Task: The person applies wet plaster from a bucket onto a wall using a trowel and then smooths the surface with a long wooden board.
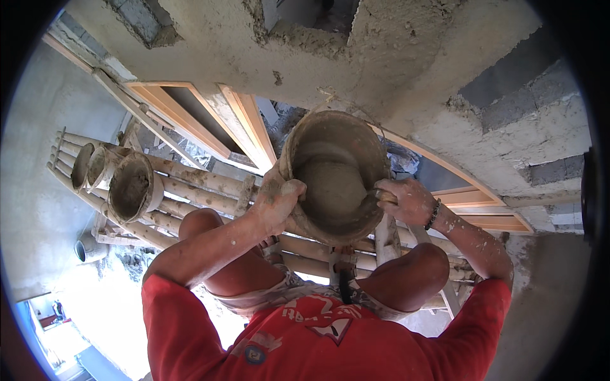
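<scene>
A mortar-caked bucket [293,152] is tilted with its mouth toward me, above my knees. Wet grey mortar [330,184] lies inside it. My left hand [279,198] is closed over the bucket's left rim, thumb on the inside. At the right rim, my right hand [410,202] is closed around what looks like the short wooden handle [386,197] of a tool. The tool's other end is hidden, so its kind does not show. Splashes of mortar cover both hands and forearms.
I squat on a scaffold platform of round wooden poles [197,198] with gaps between them. Several dirty buckets [135,187] stand at the left. Ahead rises a plastered wall [394,70] with rough openings. Orange-brown wooden frames [248,127] run below it. Bright ground shows below left.
</scene>
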A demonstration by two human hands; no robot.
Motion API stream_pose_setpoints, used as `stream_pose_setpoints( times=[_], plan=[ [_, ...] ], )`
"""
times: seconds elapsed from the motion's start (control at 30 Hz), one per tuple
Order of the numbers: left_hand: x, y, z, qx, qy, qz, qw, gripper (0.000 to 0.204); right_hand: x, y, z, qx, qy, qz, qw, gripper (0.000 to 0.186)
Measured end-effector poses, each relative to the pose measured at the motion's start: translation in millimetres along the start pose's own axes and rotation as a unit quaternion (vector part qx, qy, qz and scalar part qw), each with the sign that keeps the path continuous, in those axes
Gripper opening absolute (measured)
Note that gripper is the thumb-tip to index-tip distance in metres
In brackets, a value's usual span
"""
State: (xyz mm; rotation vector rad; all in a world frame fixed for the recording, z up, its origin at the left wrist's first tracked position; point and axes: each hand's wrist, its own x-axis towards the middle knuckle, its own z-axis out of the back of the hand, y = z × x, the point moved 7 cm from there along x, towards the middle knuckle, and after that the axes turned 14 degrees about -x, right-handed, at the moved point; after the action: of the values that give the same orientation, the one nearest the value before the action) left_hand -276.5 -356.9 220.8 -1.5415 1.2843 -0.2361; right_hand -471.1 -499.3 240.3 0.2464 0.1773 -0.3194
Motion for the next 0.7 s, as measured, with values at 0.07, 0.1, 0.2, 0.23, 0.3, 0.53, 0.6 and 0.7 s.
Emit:
stream_pose_setpoints(
  times=[0.07, 0.1, 0.2, 0.23, 0.3, 0.53, 0.6, 0.7],
  plan=[
    [4, 2, 0, -0.001, 0.017, 0.001, 1.000, 0.030, -4, -2, 3, 0.014, -0.029, -0.002, 0.999, 0.036],
    [2, 0, -1, 0.006, 0.030, -0.015, 0.999, 0.035, -4, 1, 9, 0.018, -0.043, -0.002, 0.999, 0.037],
    [2, 1, -1, -0.005, 0.011, -0.033, 0.999, 0.034, -3, -7, 26, -0.015, -0.068, 0.002, 0.998, 0.036],
    [3, 5, 2, -0.013, -0.007, -0.031, 0.999, 0.031, -4, -10, 31, -0.030, -0.071, 0.005, 0.997, 0.036],
    [8, 10, 7, -0.043, 0.010, -0.034, 0.998, 0.032, -4, -10, 54, -0.042, -0.025, -0.010, 0.999, 0.035],
    [-1, 2, 5, -0.031, -0.012, 0.005, 0.999, 0.035, -27, 13, 172, -0.037, -0.093, 0.001, 0.995, 0.033],
    [-3, 4, 7, -0.072, -0.012, -0.002, 0.997, 0.036, -30, 25, 202, -0.053, -0.082, 0.036, 0.995, 0.033],
    [-3, 9, 19, -0.027, -0.001, -0.006, 1.000, 0.041, -40, 39, 239, -0.022, -0.073, 0.088, 0.993, 0.037]
  ],
)
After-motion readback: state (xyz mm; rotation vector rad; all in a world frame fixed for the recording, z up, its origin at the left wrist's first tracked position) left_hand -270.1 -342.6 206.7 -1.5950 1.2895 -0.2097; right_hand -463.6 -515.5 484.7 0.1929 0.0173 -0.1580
